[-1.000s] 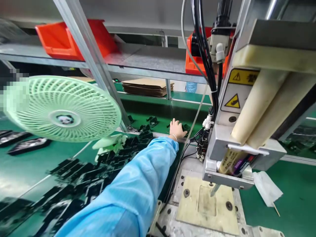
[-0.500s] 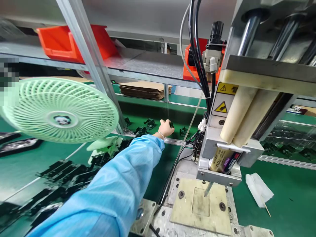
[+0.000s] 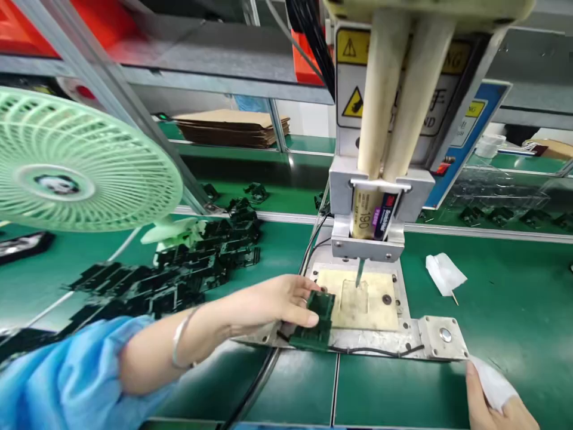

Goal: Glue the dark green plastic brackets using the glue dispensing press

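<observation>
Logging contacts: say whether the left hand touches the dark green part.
Touching. The head view shows the left hand with fingers resting on the dark green part.

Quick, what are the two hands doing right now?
Left hand: fingers closed on a dark green part by the machine's plate.
Right hand: holding a white wipe at the picture's bottom edge.

A factory assembly line: a green tabletop (image 3: 514,298) carries a glue dispenser (image 3: 380,209) with warning labels (image 3: 353,101), heaps of black parts (image 3: 179,269), a fan (image 3: 67,161), and shelving with red bins (image 3: 308,54).
</observation>
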